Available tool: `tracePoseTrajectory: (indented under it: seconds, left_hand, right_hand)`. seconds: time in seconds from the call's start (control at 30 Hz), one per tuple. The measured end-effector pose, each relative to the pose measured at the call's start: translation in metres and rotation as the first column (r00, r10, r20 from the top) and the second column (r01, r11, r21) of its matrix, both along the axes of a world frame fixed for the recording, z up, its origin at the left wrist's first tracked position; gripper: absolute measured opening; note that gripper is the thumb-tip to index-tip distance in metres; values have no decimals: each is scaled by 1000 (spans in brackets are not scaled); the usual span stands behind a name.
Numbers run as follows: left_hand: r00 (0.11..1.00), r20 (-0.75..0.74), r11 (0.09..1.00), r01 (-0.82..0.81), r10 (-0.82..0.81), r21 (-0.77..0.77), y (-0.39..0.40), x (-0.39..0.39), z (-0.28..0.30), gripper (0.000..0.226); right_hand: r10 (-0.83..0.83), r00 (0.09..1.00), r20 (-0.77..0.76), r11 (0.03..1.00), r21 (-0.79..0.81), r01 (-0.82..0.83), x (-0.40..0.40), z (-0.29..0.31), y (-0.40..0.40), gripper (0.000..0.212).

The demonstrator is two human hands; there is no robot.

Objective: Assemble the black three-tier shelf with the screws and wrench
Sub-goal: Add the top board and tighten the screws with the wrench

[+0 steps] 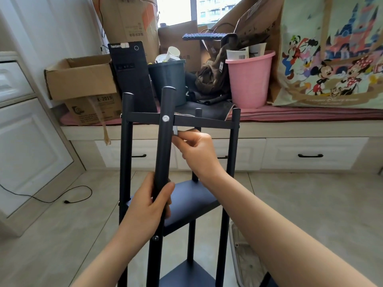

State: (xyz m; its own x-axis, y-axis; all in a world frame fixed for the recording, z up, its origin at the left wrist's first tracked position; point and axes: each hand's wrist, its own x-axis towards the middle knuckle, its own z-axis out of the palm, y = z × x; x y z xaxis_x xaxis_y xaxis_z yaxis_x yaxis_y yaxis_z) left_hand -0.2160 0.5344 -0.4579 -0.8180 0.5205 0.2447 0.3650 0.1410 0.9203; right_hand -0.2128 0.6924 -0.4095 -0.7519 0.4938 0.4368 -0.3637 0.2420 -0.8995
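The left hand [148, 206] is wrapping its grip around the nearest black post [163, 154] of the shelf [186, 200], thumb across the front and fingers curling behind. The right hand [196, 154] is pinching a small silvery wrench [175, 131] just beside that post, right below the top frame rail [205, 122]; its other fingers are folding into the palm. A silver screw [165, 118] is sitting in the post where the rail meets it. The shelf is standing upright on the tiled floor [310, 204], with a middle tier and a lower tier already between the posts. Behind it, a window bench [300, 116] is carrying cardboard boxes [83, 79], a black computer tower [132, 73], a dark bin [167, 79] and a pink bucket [249, 79].
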Motion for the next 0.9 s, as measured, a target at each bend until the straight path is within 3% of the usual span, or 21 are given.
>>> tracePoseTrajectory:
  seconds: [0.07, 0.2, 0.33, 0.67, 0.9]
  left_hand:
    - [998, -39, 999, -44, 44, -12, -1, -2, -1, 6]
    - [995, -48, 996, -87, 86, -15, -3, -3, 1, 20]
    - [997, -3, 997, -78, 78, -7, -4, -7, 5, 10]
    - [998, 51, 999, -32, 31, 2, -8, -14, 9, 12]
    - [997, 70, 999, -44, 45, -6, -11, -23, 11, 7]
  right_hand:
    - [-11, 1000, 1, 1000, -8, 11, -3, -1, -3, 14]
    - [-64, 998, -26, 998, 19, 64, -11, -3, -10, 11]
    - [-170, 981, -97, 982, 66, 176, -20, -6, -19, 10]
    - [-363, 911, -194, 924, 48, 379, -49, -11, -37, 12]
    - [-263, 952, -154, 963, 11, 268, -53, -12, -38, 19]
